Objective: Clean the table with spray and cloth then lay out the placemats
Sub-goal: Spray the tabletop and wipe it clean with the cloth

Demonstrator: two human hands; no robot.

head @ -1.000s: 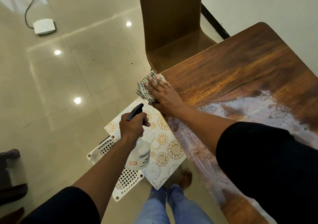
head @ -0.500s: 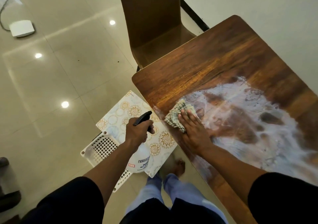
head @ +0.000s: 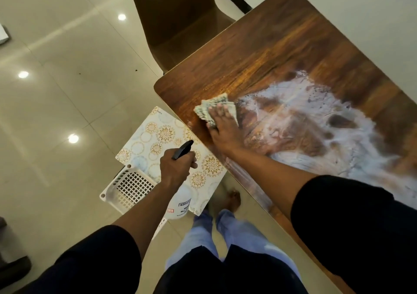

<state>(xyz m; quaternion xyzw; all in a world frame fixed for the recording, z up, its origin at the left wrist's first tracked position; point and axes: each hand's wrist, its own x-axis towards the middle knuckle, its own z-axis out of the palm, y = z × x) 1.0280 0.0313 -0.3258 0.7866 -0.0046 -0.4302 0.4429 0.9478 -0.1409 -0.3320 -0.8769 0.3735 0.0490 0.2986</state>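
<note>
My right hand [head: 222, 128] presses a checked cloth [head: 209, 108] flat on the brown wooden table [head: 270, 52], near its left corner, fingers straight. A wet whitish smear [head: 316, 122] spreads over the tabletop to the right of the cloth. My left hand [head: 176, 169] grips the neck of a white spray bottle [head: 180, 205] with a black nozzle, held off the table's edge over the floor. Patterned placemats [head: 162, 140] with gold and blue circles lie on a white lattice basket [head: 128, 187] on the floor below that hand.
A brown wooden chair [head: 180, 18] stands at the table's far end. A white wall runs along the table's right side. Glossy beige floor tiles [head: 56, 113] stretch to the left. My legs and a bare foot [head: 232, 200] are beside the basket.
My right hand has slid the cloth from the table's corner edge inward onto the tabletop, then slightly farther up. The view has shifted right. The left hand still holds the bottle.
</note>
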